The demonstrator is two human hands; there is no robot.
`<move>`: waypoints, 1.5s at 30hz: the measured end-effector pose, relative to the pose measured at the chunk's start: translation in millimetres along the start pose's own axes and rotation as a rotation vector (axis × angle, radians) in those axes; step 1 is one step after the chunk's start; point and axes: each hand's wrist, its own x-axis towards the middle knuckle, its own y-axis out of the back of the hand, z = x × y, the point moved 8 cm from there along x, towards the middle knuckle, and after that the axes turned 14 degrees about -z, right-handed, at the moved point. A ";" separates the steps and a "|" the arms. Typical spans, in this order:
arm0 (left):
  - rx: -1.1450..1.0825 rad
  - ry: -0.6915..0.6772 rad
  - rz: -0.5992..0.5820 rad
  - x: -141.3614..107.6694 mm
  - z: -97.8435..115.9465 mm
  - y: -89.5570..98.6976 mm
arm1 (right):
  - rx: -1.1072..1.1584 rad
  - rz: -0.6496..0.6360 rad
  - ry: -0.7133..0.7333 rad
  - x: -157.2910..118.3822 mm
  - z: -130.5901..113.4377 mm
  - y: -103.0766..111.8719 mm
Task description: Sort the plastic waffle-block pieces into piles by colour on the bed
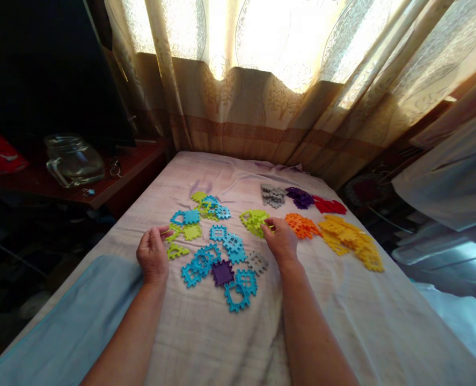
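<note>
My left hand [153, 252] is closed, thumb and finger pinching the edge of a lime green interlocking tile [174, 232] at the left of the scattered pieces. More lime green tiles [192, 231] lie close by. My right hand [281, 239] reaches a small lime green pile [254, 221], its fingers closed on a tile at the pile's right edge. Between the hands are several blue tiles [233, 242], a purple tile [222, 273] and a grey tile [257, 261]. Some blue tiles have window-like cut-outs.
Sorted piles of grey [273, 195], dark purple [300, 197], red [328, 205], orange [302, 226] and yellow tiles [349, 240] lie at the right on the bedsheet [221, 348]. A glass jug [73, 161] stands on the dark wooden table [121, 185] at left. Curtains [238, 112] hang behind.
</note>
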 end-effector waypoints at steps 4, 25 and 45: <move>-0.064 0.013 -0.002 1.0 -6.2 -0.6 | -0.052 0.023 0.002 -0.5 -2.9 0.4; -0.332 0.043 0.020 5.4 -21.4 -4.5 | -0.379 -0.450 0.579 -66.2 -193.2 -109.9; 0.000 -0.049 -0.045 4.8 -23.6 -1.1 | -0.044 0.109 -0.087 8.4 14.9 5.7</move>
